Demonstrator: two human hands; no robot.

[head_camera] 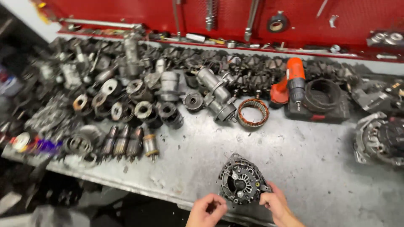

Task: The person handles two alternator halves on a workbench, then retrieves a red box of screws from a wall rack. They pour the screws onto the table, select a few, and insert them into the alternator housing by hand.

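Bottom centre of frame: alternator [241, 181], dark round housing w/ fins, sits on the grey metal bench [294, 151] near its front edge. Right hand [275, 204] grips the alternator's lower right rim, fingers curled on it. Left hand [208, 209] just left of it, fingers curled in loosely; can't tell if it holds anything or touches the housing. Mid frame: copper-wound stator ring [253, 112]; orange cordless drill [294, 84] upper right of that. Armatures [128, 145] in a row at left, w/ piles of starter parts behind.
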